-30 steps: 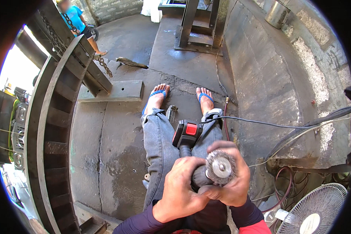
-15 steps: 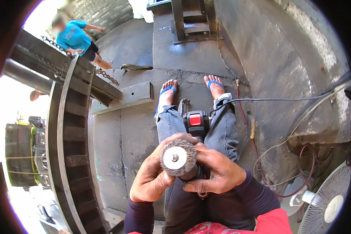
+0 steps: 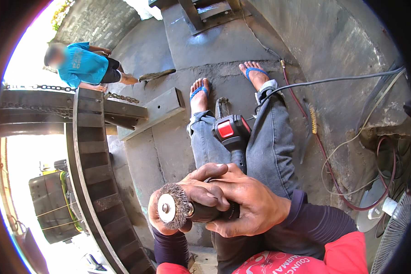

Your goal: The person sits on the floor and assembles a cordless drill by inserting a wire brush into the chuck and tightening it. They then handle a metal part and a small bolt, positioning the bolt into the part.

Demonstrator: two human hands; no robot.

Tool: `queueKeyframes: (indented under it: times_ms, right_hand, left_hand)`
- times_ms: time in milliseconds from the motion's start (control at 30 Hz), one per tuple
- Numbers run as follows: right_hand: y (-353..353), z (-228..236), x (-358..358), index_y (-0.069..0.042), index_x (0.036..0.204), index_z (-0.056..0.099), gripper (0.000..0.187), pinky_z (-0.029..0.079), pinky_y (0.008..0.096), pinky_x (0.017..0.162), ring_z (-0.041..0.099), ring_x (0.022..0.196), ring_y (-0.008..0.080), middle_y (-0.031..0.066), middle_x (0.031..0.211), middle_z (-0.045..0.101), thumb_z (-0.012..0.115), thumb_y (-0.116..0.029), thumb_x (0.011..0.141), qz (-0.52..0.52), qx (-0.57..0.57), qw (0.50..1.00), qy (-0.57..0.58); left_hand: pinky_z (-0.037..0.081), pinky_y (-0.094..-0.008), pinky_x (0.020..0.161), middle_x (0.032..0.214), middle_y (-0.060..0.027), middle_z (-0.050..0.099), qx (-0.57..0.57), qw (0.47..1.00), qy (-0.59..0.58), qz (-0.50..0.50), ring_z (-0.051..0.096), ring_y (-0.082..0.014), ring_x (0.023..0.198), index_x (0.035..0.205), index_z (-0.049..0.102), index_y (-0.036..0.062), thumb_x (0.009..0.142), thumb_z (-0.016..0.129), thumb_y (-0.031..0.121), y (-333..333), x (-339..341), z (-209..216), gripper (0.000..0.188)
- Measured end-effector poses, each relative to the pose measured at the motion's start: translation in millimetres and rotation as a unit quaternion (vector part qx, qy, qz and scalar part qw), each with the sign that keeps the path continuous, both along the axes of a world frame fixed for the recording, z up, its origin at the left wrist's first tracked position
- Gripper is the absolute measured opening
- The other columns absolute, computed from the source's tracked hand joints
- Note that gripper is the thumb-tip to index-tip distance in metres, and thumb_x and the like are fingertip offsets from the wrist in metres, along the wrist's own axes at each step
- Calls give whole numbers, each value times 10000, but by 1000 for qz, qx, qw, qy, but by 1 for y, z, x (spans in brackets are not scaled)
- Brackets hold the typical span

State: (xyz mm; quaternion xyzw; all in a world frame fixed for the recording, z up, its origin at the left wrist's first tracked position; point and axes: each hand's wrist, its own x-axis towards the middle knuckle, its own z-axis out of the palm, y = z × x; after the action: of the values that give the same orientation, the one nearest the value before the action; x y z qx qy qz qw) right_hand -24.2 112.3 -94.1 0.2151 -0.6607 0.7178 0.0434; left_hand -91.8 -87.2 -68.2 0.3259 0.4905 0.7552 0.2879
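Note:
A corded power tool (image 3: 236, 145) with a black body and a red panel lies lengthwise between my knees, its front end toward me. A round wire brush (image 3: 180, 205) with a pale centre disc and a small metal tip sits at that end, turned to the left. My left hand (image 3: 200, 188) is closed round the front of the tool just behind the brush, its fingers dark with grime. My right hand (image 3: 253, 208) is wrapped round the black neck beside it, the thumb underneath. Part of the tool is hidden by both hands.
A ribbed steel frame (image 3: 90, 157) and a beam (image 3: 155, 112) stand on the left, with a chain (image 3: 41, 86). A person in blue (image 3: 86, 66) is at the far left. A grey cable (image 3: 333, 81), a red hose (image 3: 324, 148) and a fan (image 3: 392, 235) are on the right.
The brush and both hands have shifted, with the brush now further left and turned sideways. My view has tilted. The person in blue has moved left in the picture.

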Motion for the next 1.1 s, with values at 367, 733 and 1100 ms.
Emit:
queueKeyframes:
  times_ms: [367, 733, 1100]
  right_hand:
    - [-15, -1, 3, -7, 1099, 607, 476, 428, 459, 962, 626, 971, 364, 173, 969, 642, 802, -344, 826, -65, 43, 995, 60]
    - [-29, -2, 5, 25, 1156, 612, 624, 441, 466, 983, 654, 984, 348, 174, 976, 674, 806, -458, 813, -88, 105, 986, 91]
    - [-13, 0, 5, 20, 1264, 610, 649, 426, 485, 1020, 648, 1083, 379, 193, 1105, 683, 820, -409, 825, -49, 99, 991, 80]
  left_hand:
    - [334, -530, 1203, 995, -127, 742, -41, 969, -79, 232, 602, -315, 1215, 1085, 731, 76, 753, 949, 340, 17, 45, 14, 478]
    - [373, -578, 1180, 1038, -140, 722, -156, 821, 3, 549, 589, -374, 1288, 1204, 702, -16, 668, 979, 314, 38, 91, 17, 688]
    - [511, -481, 1087, 1218, -175, 665, -107, 897, -52, 426, 668, -335, 1180, 1252, 614, -40, 630, 997, 158, 27, 66, 31, 757]
